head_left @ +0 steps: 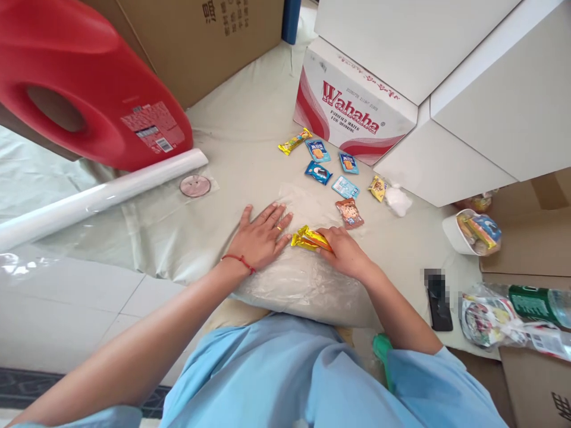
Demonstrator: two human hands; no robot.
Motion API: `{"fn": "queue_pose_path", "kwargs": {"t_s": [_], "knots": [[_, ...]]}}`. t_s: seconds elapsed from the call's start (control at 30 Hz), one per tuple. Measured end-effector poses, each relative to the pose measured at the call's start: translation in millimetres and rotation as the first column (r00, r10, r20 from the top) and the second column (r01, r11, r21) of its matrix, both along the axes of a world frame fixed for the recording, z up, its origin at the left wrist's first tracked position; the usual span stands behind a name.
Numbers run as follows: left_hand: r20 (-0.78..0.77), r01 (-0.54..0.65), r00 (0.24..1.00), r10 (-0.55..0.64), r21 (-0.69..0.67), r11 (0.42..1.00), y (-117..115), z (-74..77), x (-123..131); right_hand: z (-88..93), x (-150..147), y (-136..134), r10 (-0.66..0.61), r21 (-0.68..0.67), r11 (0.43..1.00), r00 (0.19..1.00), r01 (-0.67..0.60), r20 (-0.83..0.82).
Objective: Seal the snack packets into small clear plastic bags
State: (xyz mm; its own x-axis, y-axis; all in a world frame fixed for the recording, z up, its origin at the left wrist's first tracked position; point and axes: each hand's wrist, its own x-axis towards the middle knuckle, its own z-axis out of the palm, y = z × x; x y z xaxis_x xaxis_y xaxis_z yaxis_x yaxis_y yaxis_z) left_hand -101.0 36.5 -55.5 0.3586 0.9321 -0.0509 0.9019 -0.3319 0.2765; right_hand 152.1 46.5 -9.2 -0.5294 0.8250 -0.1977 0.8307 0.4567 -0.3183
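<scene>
My left hand (261, 238) lies flat with its fingers spread on the clear plastic covering the pale cloth. A red cord is around its wrist and a ring on one finger. My right hand (343, 249) is closed around yellow-wrapped snack bars (307, 237), whose wrapper ends stick out toward my left hand. Just beyond that hand lies a brown snack packet (350, 213). Farther off are a light blue packet (345, 187), a dark blue packet (318, 172), two more blue packets, a yellow stick-shaped packet (295, 141) and a small yellow packet (377, 187).
A Wahaha water carton (354, 104) stands at the back beside white boxes (504, 113). At left are a red jug (107, 89) and a roll of plastic film (102, 196). On the right are a tub of snacks (473, 232), a phone (439, 303) and a green-labelled bottle (535, 303).
</scene>
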Motion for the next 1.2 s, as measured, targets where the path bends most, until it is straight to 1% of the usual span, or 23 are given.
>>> {"fn": "queue_pose_path", "kwargs": {"t_s": [0.13,0.2,0.3,0.37,0.43,0.63,0.8,0.9,1.0,1.1,1.2], "knots": [[-0.023,0.005,1.0,-0.005,0.004,1.0,0,0.4,0,-1.7,0,-5,-0.106,0.084,0.99,0.991,0.113,-0.085],[-0.029,0.009,1.0,-0.009,0.013,1.0,0,-0.4,0,-0.7,-5,-7,-0.126,0.131,0.982,0.99,0.134,-0.068],[-0.026,0.002,1.0,-0.001,0.027,1.0,0,-2.2,-1,-1.0,-13,-12,-0.07,0.114,0.991,0.997,0.064,0.045],[-0.015,-0.003,1.0,0.003,0.031,1.0,-1,-3.5,-1,-2.5,-17,-17,-0.025,0.088,0.996,0.996,0.017,0.087],[-0.003,-0.002,1.0,0.002,0.033,0.999,-1,-4.8,-1,-4.7,-18,-21,0.004,0.088,0.996,0.997,-0.011,0.077],[-0.005,0.001,1.0,-0.001,0.034,0.999,-1,-6.0,-2,-12.0,-13,-28,0.061,0.147,0.987,0.998,-0.062,0.011],[-0.018,0.0,1.0,0.0,0.031,1.0,-1,-2.5,-1,-11.6,-3,-23,0.064,0.191,0.981,0.995,-0.048,-0.08],[-0.014,0.001,1.0,-0.001,0.023,1.0,-1,-1.5,0,-10.1,1,-19,0.032,0.211,0.977,0.994,-0.008,-0.108],[-0.023,-0.002,1.0,0.002,0.024,1.0,0,-2.4,-1,-11.8,-3,-20,0.007,0.219,0.976,0.997,0.01,-0.079],[-0.03,0.001,1.0,0.0,0.027,1.0,0,-4.0,-1,-17.7,-9,-24,0.01,0.202,0.979,1.0,-0.006,-0.021],[-0.031,-0.001,1.0,0.002,0.032,0.999,0,-4.9,-1,-23.0,-14,-29,-0.021,0.18,0.984,1.0,0.019,0.01]]}}
